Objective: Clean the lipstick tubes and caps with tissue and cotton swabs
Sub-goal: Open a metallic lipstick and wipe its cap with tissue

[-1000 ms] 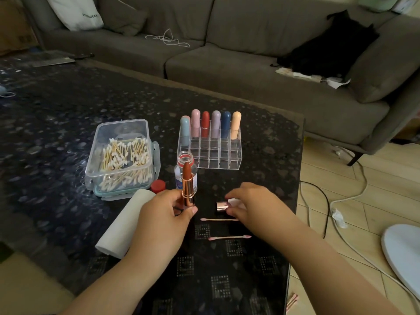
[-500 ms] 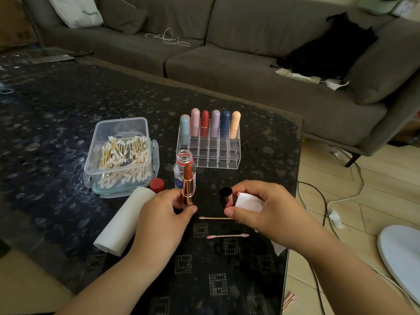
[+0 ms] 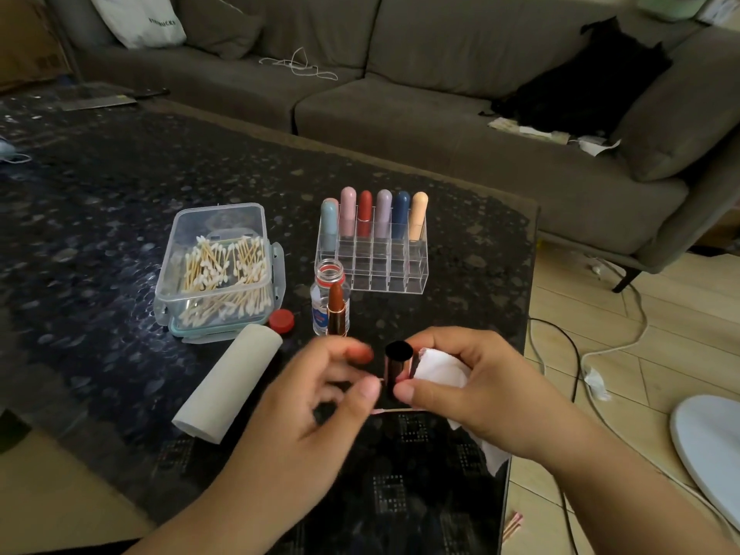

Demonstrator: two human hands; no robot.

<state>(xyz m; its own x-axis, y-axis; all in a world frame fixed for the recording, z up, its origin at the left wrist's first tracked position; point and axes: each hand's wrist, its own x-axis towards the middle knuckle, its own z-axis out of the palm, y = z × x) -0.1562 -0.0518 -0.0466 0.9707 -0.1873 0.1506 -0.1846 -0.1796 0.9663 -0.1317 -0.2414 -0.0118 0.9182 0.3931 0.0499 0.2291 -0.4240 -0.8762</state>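
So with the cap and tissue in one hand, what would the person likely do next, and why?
Probably pick up a cotton swab with the left hand and work it into the cap. The right hand holds the cap with its open mouth up, tissue alongside; the left hand's fingers look empty, and the lipstick stands free on the table.

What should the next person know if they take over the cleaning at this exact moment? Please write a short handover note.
Left hand: holds nothing, fingers loosely curled, blurred, beside the cap.
Right hand: grips the lipstick cap, open end up, together with a folded tissue.
The uncapped lipstick stands upright on the table, in front of the small open bottle.
Six capped tubes stand in the back row of the clear organizer.
Clean cotton swabs are in the open box; the tissue roll lies beside it.
Done: cap removed.
Left: wipe the cap, clean the tube, recap; whether the six tubes are clean cannot be told.
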